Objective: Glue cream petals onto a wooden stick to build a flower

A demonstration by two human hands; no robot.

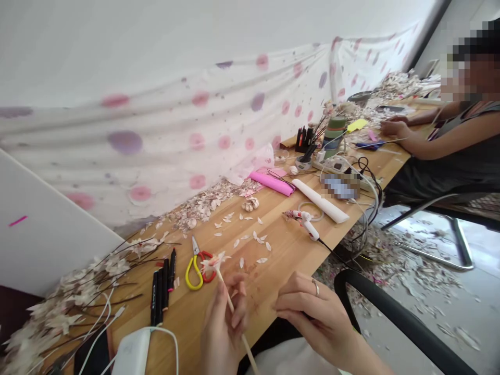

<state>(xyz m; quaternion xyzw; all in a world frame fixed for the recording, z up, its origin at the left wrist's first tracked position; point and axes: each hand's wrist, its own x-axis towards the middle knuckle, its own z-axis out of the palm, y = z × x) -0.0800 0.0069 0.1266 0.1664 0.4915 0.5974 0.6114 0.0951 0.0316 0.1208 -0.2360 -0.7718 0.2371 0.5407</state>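
My left hand (224, 323) is closed around a thin wooden stick (235, 315) that carries a small white and pink flower (214, 262) at its top end. My right hand (312, 312), with a ring on one finger, is curled beside it at the table's near edge; what its fingers hold is hidden. Just left of the flower lie scissors (196, 265) with yellow and red handles. Loose white petals (253, 242) are scattered on the wooden table (281, 255) in front of both hands.
Black markers (162, 289) and finished flower stems (89, 281) lie at the left. A glue gun (308, 225), white roll (320, 200), pink roll (272, 183) and cables sit farther along. Another person sits at the far right, hands on the table. A black chair arm (394, 315) curves at my right.
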